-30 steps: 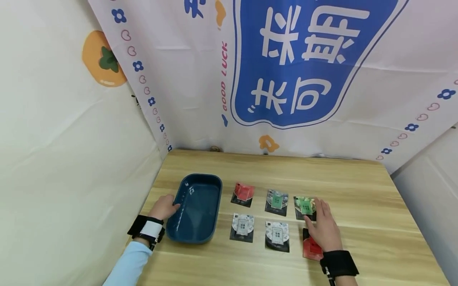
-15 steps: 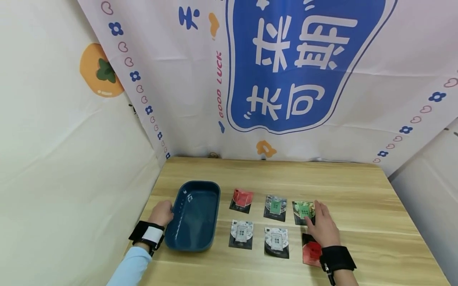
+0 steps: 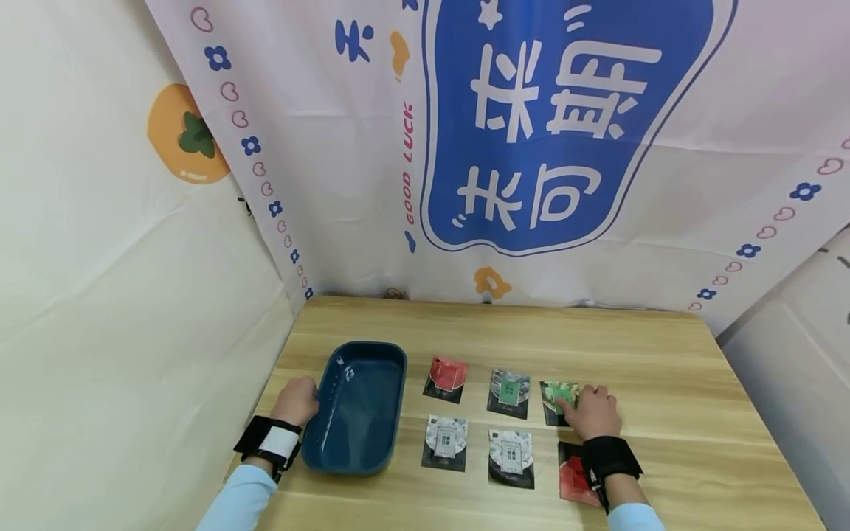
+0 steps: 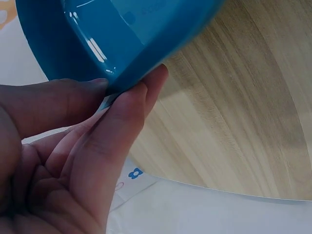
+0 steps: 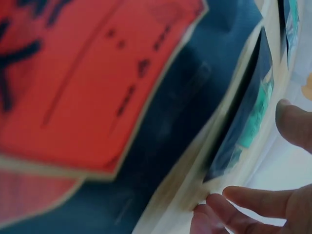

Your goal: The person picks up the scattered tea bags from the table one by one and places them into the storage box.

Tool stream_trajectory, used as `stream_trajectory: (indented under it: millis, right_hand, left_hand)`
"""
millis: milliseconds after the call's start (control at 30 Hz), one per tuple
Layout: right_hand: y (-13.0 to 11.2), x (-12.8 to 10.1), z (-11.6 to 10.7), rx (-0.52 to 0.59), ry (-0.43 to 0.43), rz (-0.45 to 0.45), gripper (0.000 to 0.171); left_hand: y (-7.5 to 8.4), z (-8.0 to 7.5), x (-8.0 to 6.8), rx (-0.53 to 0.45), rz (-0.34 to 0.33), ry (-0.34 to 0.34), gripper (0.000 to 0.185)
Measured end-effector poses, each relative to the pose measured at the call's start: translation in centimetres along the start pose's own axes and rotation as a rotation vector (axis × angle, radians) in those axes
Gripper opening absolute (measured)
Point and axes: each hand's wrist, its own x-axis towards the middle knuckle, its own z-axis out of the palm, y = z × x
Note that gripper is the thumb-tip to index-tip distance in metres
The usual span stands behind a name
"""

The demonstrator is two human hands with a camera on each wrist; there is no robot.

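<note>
My left hand [image 3: 296, 402] pinches the near-left rim of a dark blue rectangular tray [image 3: 358, 417], thumb inside and fingers outside in the left wrist view. My right hand [image 3: 595, 411] is at the right edge of a flat green-and-black packet [image 3: 553, 394], with bent fingers. In the right wrist view the thumb and fingertips stand apart, with the green-labelled packet [image 5: 251, 119] between them and the fingertips down at its edge by the table. A red-and-black packet [image 3: 572, 479] lies below that hand, partly hidden by the wrist.
Left of the green packet lie a blue-grey packet with a green label [image 3: 509, 393] and a red-and-black one [image 3: 446, 377]. Two white-and-black packets, one further left [image 3: 444, 442] and one nearer the right hand [image 3: 510, 457], lie in front. A printed cloth [image 3: 372, 243] hangs behind the wooden table [image 3: 651, 346].
My right hand's fingers have bent from nearly straight, drawing in at the green packet's right edge. The left hand stays on the tray's rim. The head view has tilted up slightly.
</note>
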Motion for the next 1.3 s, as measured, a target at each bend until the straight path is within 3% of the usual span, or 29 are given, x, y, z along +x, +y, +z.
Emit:
stream_trajectory:
  millis: [367, 600, 767, 1300]
  right_hand:
    - [0.1, 0.8, 1.2, 0.056, 0.042, 0.05, 0.057]
    - [0.2, 1.2, 1.1, 0.145, 0.023, 0.031, 0.037]
    - [-0.4, 0.9, 0.8, 0.195, 0.081, -0.017, 0.027]
    - [-3.1, 0.9, -1.1, 0.248, 0.187, -0.048, 0.03]
  left_hand:
    - [0.2, 0.0, -0.1, 0.005, -0.002, -0.015, 0.033]
    - [-0.2, 0.1, -0.1, 0.011, 0.016, -0.013, 0.036]
    - [-0.3, 0.0, -0.1, 0.01, 0.013, -0.016, 0.031]
    - [-0.1, -0.1, 0.0, 0.034, 0.04, -0.014, 0.017]
